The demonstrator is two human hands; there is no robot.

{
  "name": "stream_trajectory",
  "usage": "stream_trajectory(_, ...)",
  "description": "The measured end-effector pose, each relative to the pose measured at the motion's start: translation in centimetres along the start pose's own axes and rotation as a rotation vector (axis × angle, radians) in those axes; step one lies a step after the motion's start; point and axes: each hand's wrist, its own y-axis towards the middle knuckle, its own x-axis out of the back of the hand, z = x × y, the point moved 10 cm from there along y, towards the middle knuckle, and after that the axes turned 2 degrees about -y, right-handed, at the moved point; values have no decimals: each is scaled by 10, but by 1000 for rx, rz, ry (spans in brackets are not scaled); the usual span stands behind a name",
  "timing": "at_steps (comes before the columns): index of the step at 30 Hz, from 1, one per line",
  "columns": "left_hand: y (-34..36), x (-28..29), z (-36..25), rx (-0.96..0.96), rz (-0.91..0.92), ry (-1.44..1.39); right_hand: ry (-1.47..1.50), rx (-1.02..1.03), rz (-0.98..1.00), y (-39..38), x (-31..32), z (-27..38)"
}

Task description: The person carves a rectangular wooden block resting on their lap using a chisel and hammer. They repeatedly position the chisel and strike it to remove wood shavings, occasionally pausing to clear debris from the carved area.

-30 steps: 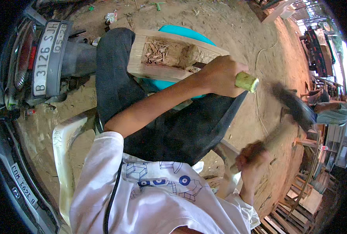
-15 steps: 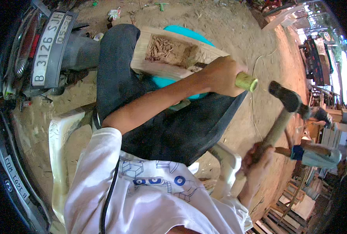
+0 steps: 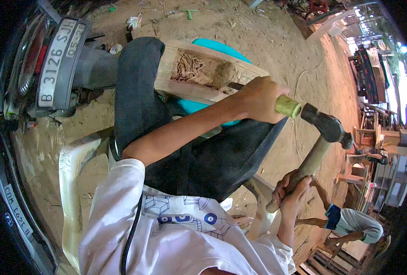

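A pale wooden block (image 3: 166,82) with a long hollow lies across my lap, wood shavings (image 3: 188,66) gathered at the hollow's left end. My left hand (image 3: 262,98) wraps round the green handle of a chisel (image 3: 286,107); its dark blade reaches into the right part of the hollow, with the tip hard to make out. My right hand (image 3: 295,190) grips the wooden shaft of a hammer (image 3: 314,158). The dark hammer head (image 3: 327,123) is close to the butt of the chisel handle, with at most a narrow gap between them.
Beneath the block shows a turquoise seat (image 3: 224,48). I sit on a white plastic chair (image 3: 70,183). A parked motorcycle (image 3: 29,64) stands at the left, a dark vehicle (image 3: 24,215) at lower left. Another person (image 3: 354,222) bends near stacked wood (image 3: 331,261) at right.
The hammer has swung left, bringing its head closer to the chisel's butt. My left hand keeps its grip on the chisel. The person at right has shifted lower in the view.
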Motion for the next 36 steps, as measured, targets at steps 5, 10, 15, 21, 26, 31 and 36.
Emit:
stream_trajectory(5, 1, 0, 1, -16, 4, -28, 520, -15, -384, -6, 46, 55)
stream_trajectory(10, 1, 2, -2, -33, 2, 1, 1019, 347, 63, -3, 50, 89)
stream_trajectory(15, 0, -2, 3, -46, -7, -23, 368, -181, 215, -16, -47, 25)
stream_trajectory(21, 3, -2, 5, -4, 23, -44, 557, 122, -33, -16, 33, 60)
stream_trajectory(26, 1, 0, 0, 8, 15, -44, 863, 410, 35, -14, 34, 91)
stream_trajectory(31, -3, -6, 4, 40, 36, -43, 189, -123, 169, -22, -33, 49)
stream_trajectory(36, 2, -1, 0, -13, 29, -30, 271, 62, -22, -19, 31, 64)
